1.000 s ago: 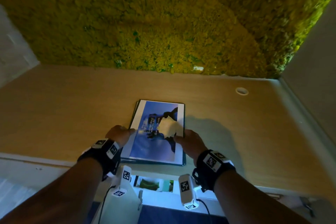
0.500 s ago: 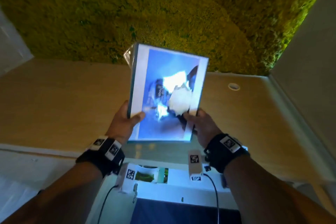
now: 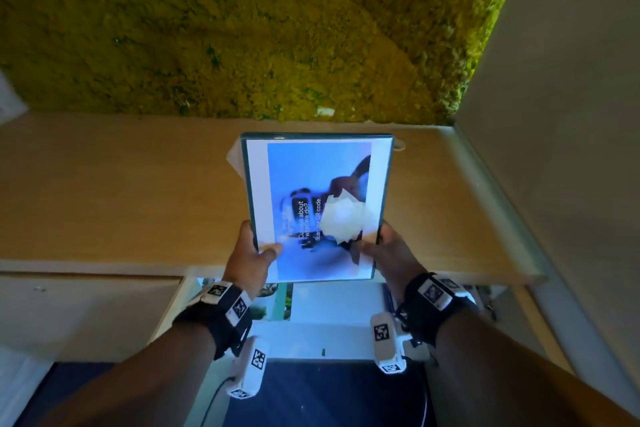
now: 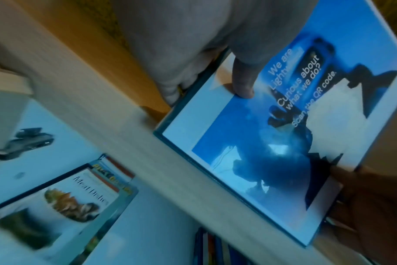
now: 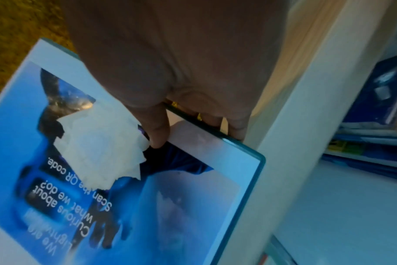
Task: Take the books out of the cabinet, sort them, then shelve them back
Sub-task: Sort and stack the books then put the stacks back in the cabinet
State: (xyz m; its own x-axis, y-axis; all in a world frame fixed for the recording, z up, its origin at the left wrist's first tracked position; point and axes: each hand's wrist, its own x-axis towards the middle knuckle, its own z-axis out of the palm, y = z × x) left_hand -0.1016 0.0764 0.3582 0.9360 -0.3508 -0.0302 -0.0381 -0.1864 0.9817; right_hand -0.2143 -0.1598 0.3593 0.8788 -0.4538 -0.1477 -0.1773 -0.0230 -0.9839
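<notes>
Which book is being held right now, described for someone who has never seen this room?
Below the mossy green wall runs a wooden cabinet top. Just above its front edge, the left hand and right hand grip a teal-edged book by its sides. Unlike the food-picture book lying in the cabinet, its blue cover reads "Curious about what we do?" beside a torn white patch.

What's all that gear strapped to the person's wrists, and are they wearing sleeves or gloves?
No sleeves or gloves show: both forearms and hands are bare. The left hand and right hand each have a black wrist band carrying white blocks printed with black square-pattern markers. Under each wrist hangs a white camera pod with the same kind of markers, and a thin dark cable trails from it. Gold-coloured rings sit on the right hand's fingers.
</notes>
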